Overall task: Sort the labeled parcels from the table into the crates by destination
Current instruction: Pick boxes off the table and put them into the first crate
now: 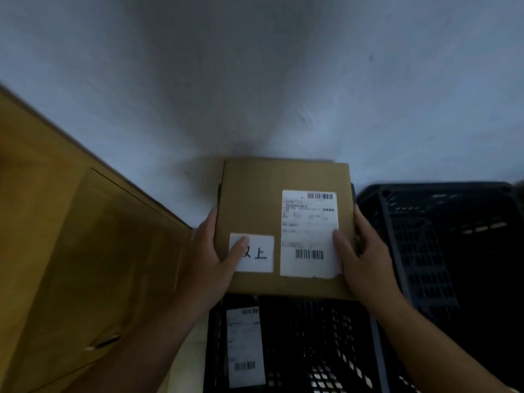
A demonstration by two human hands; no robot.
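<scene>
Below our grip, the black slatted plastic crate (pixel 320 336) already holds one parcel showing a white shipping label (pixel 245 347), so at least one is sorted. Our left hand (pixel 212 259) and right hand (pixel 365 256) clasp the flat brown cardboard parcel (pixel 255 199) by its side edges, thumbs on top, above that crate. The drop is not yet made. A second black crate (pixel 439 236) stands right of the grip. Any remaining parcels are out of view.

Pale grey surface (pixel 283 80) extends beyond the fingers (pixel 209 222); brown wooden panel (pixel 71 236) lies to their left. Small dark blurred object (pixel 103 342) rests on the panel, nearer the camera than the fingers.
</scene>
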